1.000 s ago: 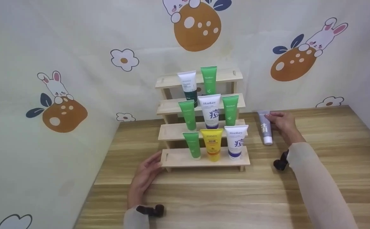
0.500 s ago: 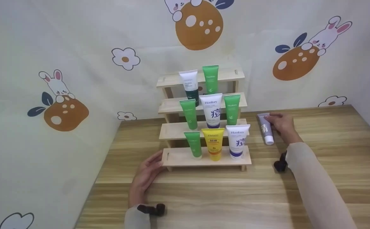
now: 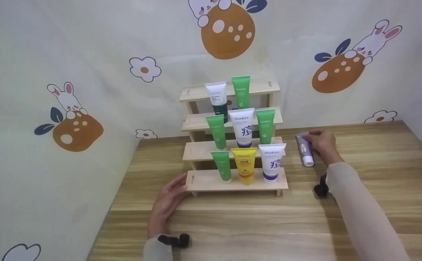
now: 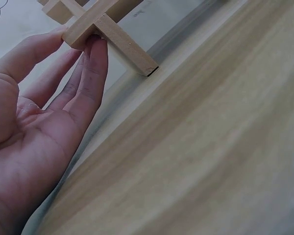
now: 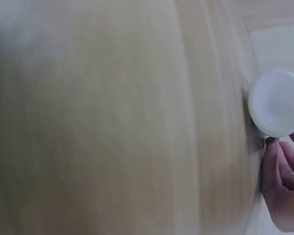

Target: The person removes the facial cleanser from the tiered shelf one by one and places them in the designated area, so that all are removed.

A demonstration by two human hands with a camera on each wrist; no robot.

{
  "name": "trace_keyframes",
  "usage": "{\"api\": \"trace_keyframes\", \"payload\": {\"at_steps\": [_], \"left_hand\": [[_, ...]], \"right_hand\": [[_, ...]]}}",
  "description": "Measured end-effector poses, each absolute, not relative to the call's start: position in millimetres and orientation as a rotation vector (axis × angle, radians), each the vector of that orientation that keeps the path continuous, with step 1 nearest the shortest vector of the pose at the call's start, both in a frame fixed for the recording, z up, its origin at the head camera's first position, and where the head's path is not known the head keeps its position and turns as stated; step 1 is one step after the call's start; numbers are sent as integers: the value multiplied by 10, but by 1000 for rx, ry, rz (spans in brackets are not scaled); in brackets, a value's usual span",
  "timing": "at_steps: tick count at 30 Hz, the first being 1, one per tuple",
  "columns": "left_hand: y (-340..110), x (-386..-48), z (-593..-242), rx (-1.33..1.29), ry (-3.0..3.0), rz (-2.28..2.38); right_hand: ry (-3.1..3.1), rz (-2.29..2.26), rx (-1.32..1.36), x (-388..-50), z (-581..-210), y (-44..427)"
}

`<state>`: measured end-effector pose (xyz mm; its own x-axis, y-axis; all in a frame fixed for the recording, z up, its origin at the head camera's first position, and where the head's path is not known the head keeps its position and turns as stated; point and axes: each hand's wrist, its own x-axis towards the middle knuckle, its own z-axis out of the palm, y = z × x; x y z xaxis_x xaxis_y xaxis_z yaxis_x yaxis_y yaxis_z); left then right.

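Grey, slim squeeze tube with a white cap (image 3: pixel 305 149) slants at the wooden tabletop (image 3: pixel 240 224), three o'clock from the pale wooden four-tier stand (image 3: pixel 193 95). The right hand (image 3: pixel 323 143) pinches its flat end, fingertips nearly together; so slight a hold could let it slip. The left hand's (image 3: pixel 168 199) fingers grip the lowest shelf (image 3: pixel 203 183) at eight o'clock; a jolt there might topple the white, blue-based tubes (image 3: pixel 272 162) marked "Hankey". The grey tube's large print is blurred.

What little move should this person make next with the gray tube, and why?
I'd probably lift the gray tube toward the wooden rack: the right hand grips its flat end, the left hand holds the lowest shelf, and bare wood shows left of that shelf's green tube.
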<state>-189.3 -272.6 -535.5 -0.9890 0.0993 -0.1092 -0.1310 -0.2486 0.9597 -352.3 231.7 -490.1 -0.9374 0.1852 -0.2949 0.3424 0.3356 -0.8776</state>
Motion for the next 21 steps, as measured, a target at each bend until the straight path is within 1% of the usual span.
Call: {"api": "trace_keyframes", "payload": {"at_steps": [4, 8, 21], "left_hand": [[-2730, -1895, -5367, -54, 1827, 2376], [-2742, -1895, -5371, -36, 1839, 2366], [-2716, -1892, -5357, -60, 1833, 2375]], "right_hand": [[2443, -1655, 482, -3509, -4848, 2369], [2460, -1658, 456, -3485, -4700, 2403], [2590, -1820, 124, -3368, -3877, 2288]]}}
